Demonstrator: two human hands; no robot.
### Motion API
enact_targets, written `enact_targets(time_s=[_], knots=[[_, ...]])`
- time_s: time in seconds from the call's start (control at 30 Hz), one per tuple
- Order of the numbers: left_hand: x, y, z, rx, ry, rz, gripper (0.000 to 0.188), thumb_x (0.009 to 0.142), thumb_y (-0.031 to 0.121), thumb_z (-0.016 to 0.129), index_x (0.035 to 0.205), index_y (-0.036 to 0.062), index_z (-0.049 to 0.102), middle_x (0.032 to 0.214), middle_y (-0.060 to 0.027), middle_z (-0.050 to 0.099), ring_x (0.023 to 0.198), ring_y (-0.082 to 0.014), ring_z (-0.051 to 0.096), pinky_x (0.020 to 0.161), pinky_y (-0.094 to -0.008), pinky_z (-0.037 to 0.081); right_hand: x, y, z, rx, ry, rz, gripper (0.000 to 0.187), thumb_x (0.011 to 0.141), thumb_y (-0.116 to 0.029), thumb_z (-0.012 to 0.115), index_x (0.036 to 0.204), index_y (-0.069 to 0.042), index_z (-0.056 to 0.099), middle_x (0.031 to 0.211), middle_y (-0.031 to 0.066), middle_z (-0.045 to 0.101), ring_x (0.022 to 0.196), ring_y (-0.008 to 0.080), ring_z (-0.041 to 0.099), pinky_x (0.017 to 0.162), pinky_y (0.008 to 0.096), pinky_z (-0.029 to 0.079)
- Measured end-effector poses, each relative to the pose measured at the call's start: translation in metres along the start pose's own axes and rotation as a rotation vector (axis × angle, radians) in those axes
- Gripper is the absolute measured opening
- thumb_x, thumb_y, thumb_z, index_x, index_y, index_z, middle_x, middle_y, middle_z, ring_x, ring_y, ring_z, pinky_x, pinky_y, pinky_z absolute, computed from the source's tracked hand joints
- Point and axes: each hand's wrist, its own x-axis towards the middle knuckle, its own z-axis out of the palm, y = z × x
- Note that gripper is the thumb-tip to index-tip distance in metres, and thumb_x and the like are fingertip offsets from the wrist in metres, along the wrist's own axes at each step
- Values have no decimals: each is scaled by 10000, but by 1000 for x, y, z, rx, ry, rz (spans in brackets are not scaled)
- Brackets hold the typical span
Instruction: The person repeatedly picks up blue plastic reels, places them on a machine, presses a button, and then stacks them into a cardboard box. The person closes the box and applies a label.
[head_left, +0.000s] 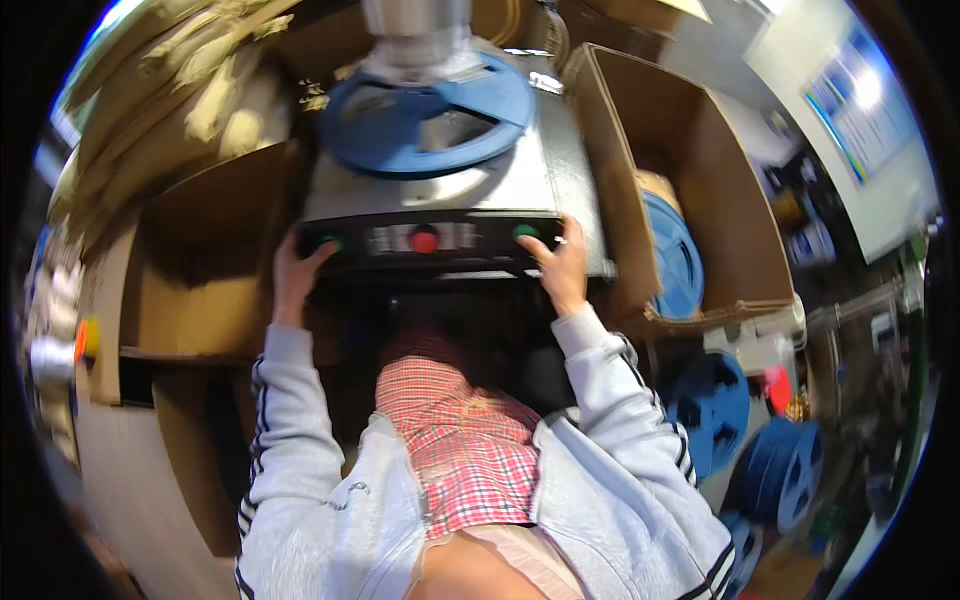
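A black control panel (385, 264) runs along the front of a metal press machine. My left hand (296, 270) is closed round its left end, thumb at the green button (331, 243). At the other end my right hand (563, 266) holds the panel's corner the same way, thumb at a second green button (525, 231). A red button (424, 239) sits between them, untouched. Behind the panel, a blue plastic reel flange (375, 140) lies on the machine's flat metal bed (530, 185), under a silvery cylindrical head (418, 35). The fingers behind the panel's ends are partly hidden.
An open cardboard box (215, 310) stands at left, below stacked pale sacks (170, 110). Another tall box (720, 200) at right holds a blue reel flange (675, 255). Several blue reels (775, 470) lie lower right. A wall poster (860, 90) hangs at far right.
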Motion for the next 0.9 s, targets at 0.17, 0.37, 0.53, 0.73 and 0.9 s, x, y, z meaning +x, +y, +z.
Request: enact_targets(time_s=[0.17,0.37,0.53,0.73,0.9], knots=[[-14,-27,-12,123,167,208,778,879,289,774,1480,-30,398,1513,-231,430,1408,-311,397,1172,-388,290,-31,-35,-15,36,21,-190,638,791,-208,806,1299,21,494,1257,228,549,1156,418,533,1021,428,431],[-86,21,-9,59,331,299,403,1008,192,616,1342,-23,546,1375,-165,564,1210,-261,586,1008,-346,489,-138,-15,-151,-273,93,-10,443,814,-174,772,1184,2,602,1187,186,619,1127,372,571,971,426,472],[-116,23,6,30,138,96,338,1007,170,610,1285,-22,596,1280,-138,633,1182,-231,594,1035,-325,455,-228,124,-274,-950,156,499,741,760,-335,838,1297,74,531,1270,252,603,1166,394,575,1012,443,459],[-124,63,52,-210,-77,107,289,1016,131,588,1273,3,615,1226,-90,650,1136,-175,611,1033,-296,460,-232,182,-289,-878,-254,941,820,647,-416,907,1221,36,536,1221,248,630,1137,409,612,953,461,513],[-134,83,62,-161,-158,119,253,1014,116,588,1237,9,638,1157,-78,673,1100,-161,623,1008,-282,469,-229,197,-297,-824,-320,987,648,658,-294,837,1150,53,599,1220,265,636,1105,426,625,953,445,519]])
